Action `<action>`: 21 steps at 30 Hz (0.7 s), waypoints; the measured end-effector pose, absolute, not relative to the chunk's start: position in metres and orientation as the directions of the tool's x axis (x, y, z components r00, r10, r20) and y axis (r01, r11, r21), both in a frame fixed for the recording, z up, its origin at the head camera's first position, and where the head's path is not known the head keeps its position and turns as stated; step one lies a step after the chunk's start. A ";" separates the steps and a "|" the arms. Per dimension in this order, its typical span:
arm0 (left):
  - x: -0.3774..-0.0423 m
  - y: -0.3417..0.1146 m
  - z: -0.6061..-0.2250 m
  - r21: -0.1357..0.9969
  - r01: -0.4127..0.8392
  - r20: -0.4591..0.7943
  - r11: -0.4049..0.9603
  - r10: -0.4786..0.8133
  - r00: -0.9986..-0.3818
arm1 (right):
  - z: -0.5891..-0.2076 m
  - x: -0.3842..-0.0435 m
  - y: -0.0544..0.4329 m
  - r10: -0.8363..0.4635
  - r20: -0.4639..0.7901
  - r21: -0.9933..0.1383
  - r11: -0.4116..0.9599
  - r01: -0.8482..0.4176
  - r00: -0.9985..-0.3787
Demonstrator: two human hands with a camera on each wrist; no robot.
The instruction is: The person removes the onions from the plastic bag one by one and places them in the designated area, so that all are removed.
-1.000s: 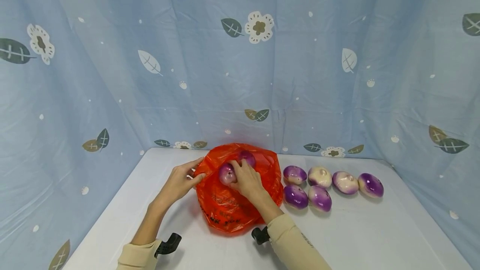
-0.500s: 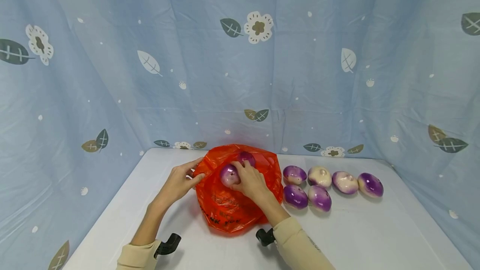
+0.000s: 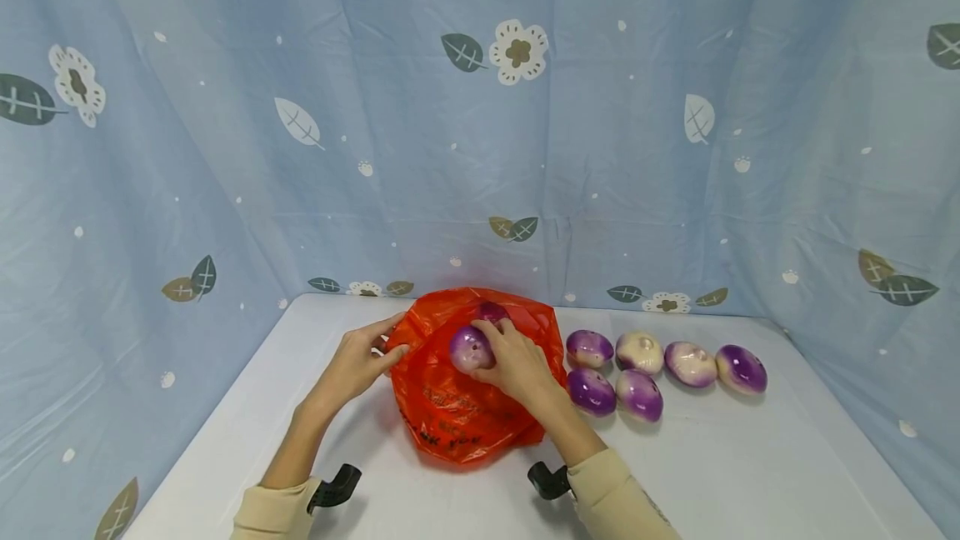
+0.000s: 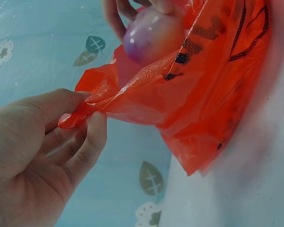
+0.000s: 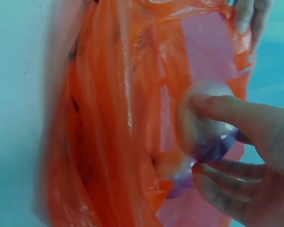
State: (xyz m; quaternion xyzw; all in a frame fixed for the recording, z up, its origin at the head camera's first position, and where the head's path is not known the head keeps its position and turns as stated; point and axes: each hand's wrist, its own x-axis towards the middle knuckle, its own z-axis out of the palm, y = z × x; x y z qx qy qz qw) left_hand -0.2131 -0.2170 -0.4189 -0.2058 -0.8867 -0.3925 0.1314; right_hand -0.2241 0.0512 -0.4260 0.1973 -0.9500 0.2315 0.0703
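Observation:
A red plastic bag (image 3: 450,411) with black print stands with its mouth spread. The left hand (image 3: 362,365) pinches the bag's left rim between thumb and fingers, as the left wrist view shows closely. At the mouth, the right hand (image 3: 517,361) grips a glossy purple-and-white turnip (image 3: 468,348), its thumb on one side and fingers on the other. Another turnip (image 3: 491,312) is inside the bag, partly covered by the right hand in the head view. In the right wrist view, that second turnip (image 5: 180,184) appears beyond the held one.
Two rows of similar turnips (image 3: 637,394) lie on the white table (image 3: 750,457) to the right of the bag. A blue patterned curtain (image 3: 480,148) encloses the back and sides. Black wrist mounts (image 3: 336,486) sit at both sleeves.
The right hand has shifted slightly to the right with the turnip in its grip. The left hand stays at the bag's rim, and the turnips on the table have not moved.

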 end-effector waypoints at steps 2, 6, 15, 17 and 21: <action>-0.213 -0.217 -0.419 0.641 0.466 0.392 0.609 0.262 -0.882 | -0.423 -0.221 0.054 -0.348 0.240 -0.401 0.815 -0.419 -0.906; -0.214 -0.217 -0.419 0.640 0.468 0.395 0.610 0.262 -0.881 | -0.416 -0.212 0.060 -0.355 0.245 -0.394 0.814 -0.428 -0.902; -0.214 -0.215 -0.419 0.643 0.461 0.384 0.612 0.263 -0.885 | -0.405 -0.198 0.080 -0.341 0.261 -0.387 0.820 -0.421 -0.903; -0.214 -0.215 -0.420 0.650 0.450 0.373 0.612 0.260 -0.891 | -0.404 -0.196 0.084 -0.338 0.268 -0.379 0.824 -0.421 -0.902; -0.214 -0.215 -0.421 0.658 0.438 0.358 0.612 0.257 -0.898 | -0.402 -0.194 0.093 -0.328 0.274 -0.376 0.828 -0.415 -0.904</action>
